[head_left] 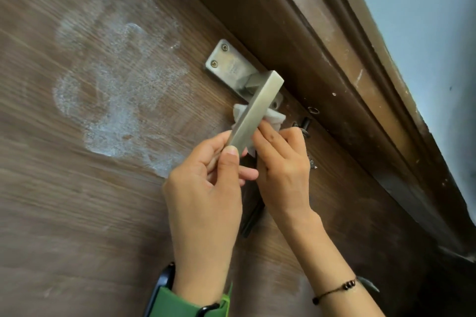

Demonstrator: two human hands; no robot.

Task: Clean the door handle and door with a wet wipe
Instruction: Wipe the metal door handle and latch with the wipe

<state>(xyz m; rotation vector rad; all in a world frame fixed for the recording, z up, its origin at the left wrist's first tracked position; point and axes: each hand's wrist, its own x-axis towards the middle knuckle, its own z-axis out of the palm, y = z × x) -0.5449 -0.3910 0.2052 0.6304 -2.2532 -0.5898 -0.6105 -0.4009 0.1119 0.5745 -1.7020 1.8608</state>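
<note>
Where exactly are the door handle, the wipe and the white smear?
door handle (257,108), head view, middle of lever.
wet wipe (277,119), head view, bunched part behind lever.
white smear (116,100), head view, its centre.

Head view, close, seemingly angled up at the door (77,213).

Loads of open door (77,201) off to the side of the left hand (203,188), nothing sticking out there, only a whitish smear (116,90). Way tighter past the right hand (283,170): the door frame (322,80) runs close alongside, with small latch hardware (306,121) just beyond its fingers. The handle lever (255,110) sticks out between both hands, wipe (273,117) bunched behind it.
</note>
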